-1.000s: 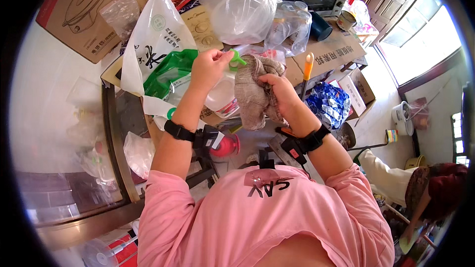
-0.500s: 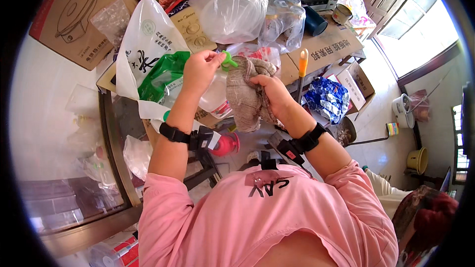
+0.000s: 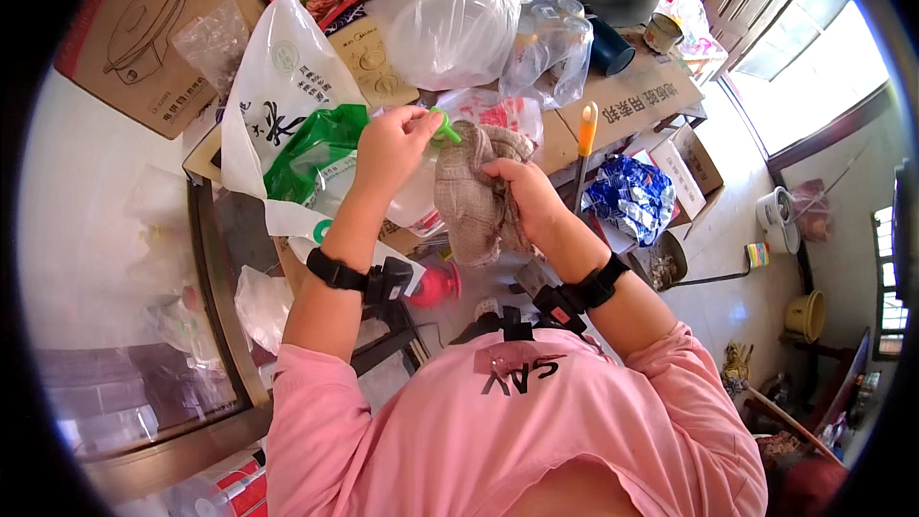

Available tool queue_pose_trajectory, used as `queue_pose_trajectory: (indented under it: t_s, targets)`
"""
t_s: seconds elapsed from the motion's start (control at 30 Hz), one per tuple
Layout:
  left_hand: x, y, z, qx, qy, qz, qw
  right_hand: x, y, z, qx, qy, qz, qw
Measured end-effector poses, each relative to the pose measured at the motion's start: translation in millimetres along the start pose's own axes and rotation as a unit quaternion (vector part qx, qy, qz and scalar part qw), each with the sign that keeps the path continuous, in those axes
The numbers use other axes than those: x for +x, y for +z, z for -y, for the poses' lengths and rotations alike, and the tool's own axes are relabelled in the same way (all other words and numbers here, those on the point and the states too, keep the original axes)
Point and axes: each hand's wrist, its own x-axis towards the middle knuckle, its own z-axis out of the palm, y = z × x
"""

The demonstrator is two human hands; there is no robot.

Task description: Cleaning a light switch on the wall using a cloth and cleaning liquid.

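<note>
My left hand (image 3: 394,148) is closed, pinching a small bright green plastic piece (image 3: 446,126) between thumb and fingers. The lower end of this piece points down to the right, at the upper edge of a crumpled grey-brown cloth (image 3: 467,193). My right hand (image 3: 528,193) grips the cloth from its right side, thumb on top; the other fingers are mostly hidden behind the folds. Both hands are raised in front of the cluttered table. Behind the left wrist lies a white and green printed plastic bag (image 3: 287,77), and a clear plastic container is partly covered by the cloth.
White plastic bags (image 3: 445,33), a dark cup (image 3: 610,46) and flat cardboard (image 3: 622,101) cover the table. An orange-handled tool (image 3: 587,129) stands right of my right hand. A blue crinkled bag (image 3: 630,193) and a dustpan (image 3: 667,260) are lower right. A large carton (image 3: 139,33) stands far left.
The green piece has tilted and shifted slightly down and right. The cloth hangs a little lower, still in my right hand. The light-trousered leg at lower right has gone from view.
</note>
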Motion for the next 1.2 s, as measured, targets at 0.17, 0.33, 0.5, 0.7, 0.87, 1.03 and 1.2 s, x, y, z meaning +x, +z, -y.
queue_pose_trajectory:
  t_s: [0.17, 0.33, 0.5, 0.7, 0.87, 1.03, 1.2]
  targets:
    - [3.5, -3.4, 8.0, 0.003, 0.019, -0.012, 1.0, -3.5, 1.3, -0.7, -0.004, 0.006, 0.002, 1.0]
    - [0.2, -2.5, 11.8, -0.051, -0.017, 0.015, 0.998, 1.7, -4.1, -2.5, -0.008, 0.004, -0.02, 1.0]
    - [-2.6, -1.0, 4.0, 0.02, 0.039, -0.023, 0.999, 0.6, 1.1, -4.6, 0.004, 0.003, -0.015, 1.0]
    - [-2.1, -3.3, 9.1, 0.047, 0.032, -0.016, 0.998, 0.4, -4.2, -6.8, -0.009, -0.014, -0.012, 1.0]
    - [-4.8, -5.7, 1.3, 0.084, 0.038, 0.017, 0.996, -7.4, 3.6, -7.5, 0.007, 0.015, -0.028, 0.999]
    - [2.7, 1.3, 17.4, 0.069, 0.05, -0.013, 0.996, -3.3, 0.1, -4.6, 0.011, -0.01, -0.034, 0.999]
    - [-0.4, -1.3, 7.4, 0.047, 0.045, 0.011, 0.998, -10.7, 6.3, -2.2, 0.015, -0.007, -0.027, 1.0]
